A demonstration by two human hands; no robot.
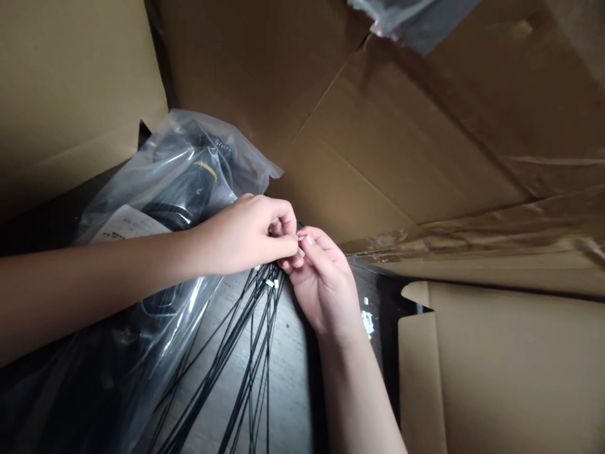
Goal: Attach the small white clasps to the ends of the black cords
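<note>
My left hand [265, 230] reaches in from the left, with thumb and fingers closed in a pinch. My right hand [326, 277] meets it fingertip to fingertip and is pinched too. A small whitish piece [300, 238] shows between the touching fingertips; its exact shape is too small to tell. Thin black wires [236, 331] fan up from the lower edge to beneath my left fingers, which appear closed on wire; the held part is mostly hidden. Small white tags or sleeves [273, 284] sit on the wires just below the hands.
A clear plastic bag [189, 135] with bundled black cables [182, 195] and a printed label [130, 224] lies at the left. Small white pieces [367, 323] lie on the dark surface right of my wrist. Cardboard [340, 126] stands behind; a cardboard box [510, 366] is at the right.
</note>
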